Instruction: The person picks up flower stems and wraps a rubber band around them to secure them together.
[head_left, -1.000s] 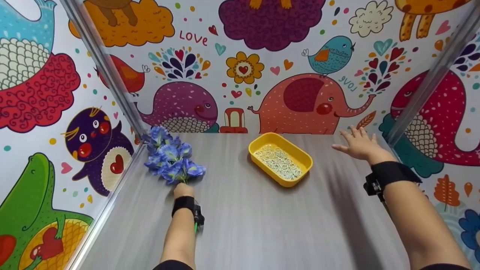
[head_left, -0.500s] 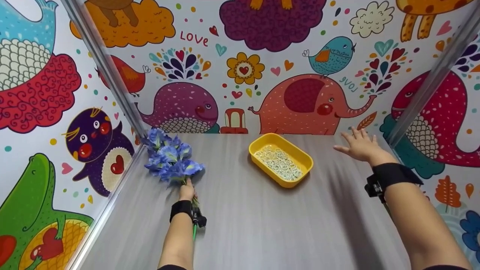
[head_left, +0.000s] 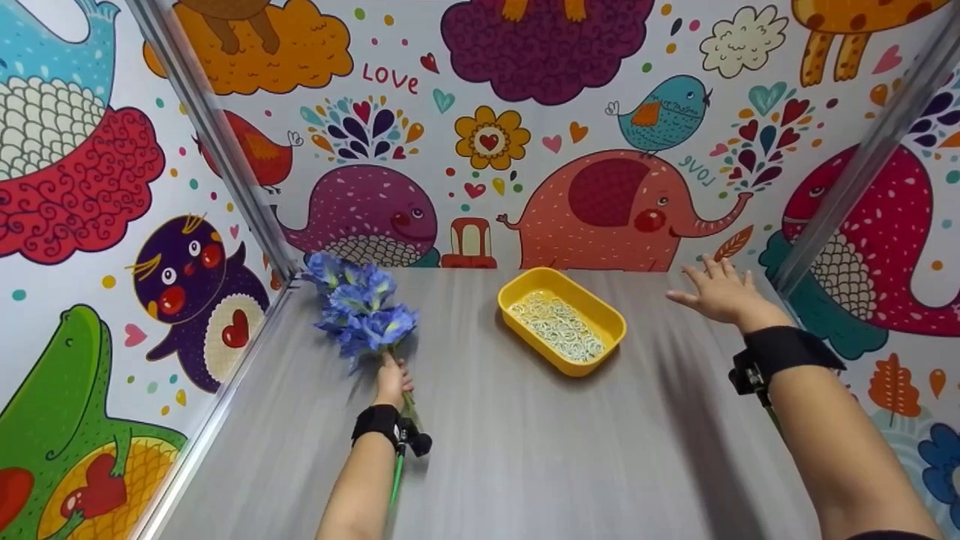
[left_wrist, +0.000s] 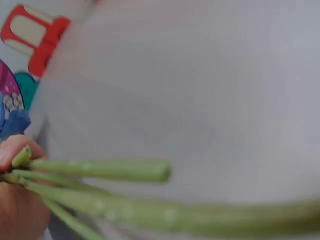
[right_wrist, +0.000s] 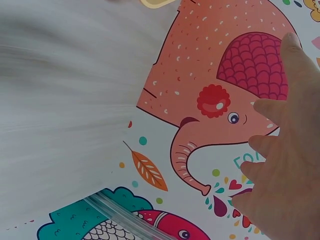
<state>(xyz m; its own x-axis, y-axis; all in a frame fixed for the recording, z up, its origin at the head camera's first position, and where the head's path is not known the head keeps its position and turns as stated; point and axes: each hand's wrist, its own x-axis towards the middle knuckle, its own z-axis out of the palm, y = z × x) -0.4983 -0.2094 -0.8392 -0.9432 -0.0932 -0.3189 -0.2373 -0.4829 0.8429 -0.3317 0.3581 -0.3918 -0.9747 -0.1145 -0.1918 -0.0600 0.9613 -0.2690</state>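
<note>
The left hand curls its fingers round the green stems of a blue flower bunch, spread beyond them. The right hand splays its fingers, a yellow rounded-rectangular tub of pale rings to their left.

Left hand curled, right hand splayed

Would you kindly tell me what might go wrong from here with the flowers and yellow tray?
The left hand grips only the stems, so the flowers might twist. The stems' free ends could snag the wrist camera beside them. Swung rightward, the flowers might knock the open tray and scatter its rings.
</note>
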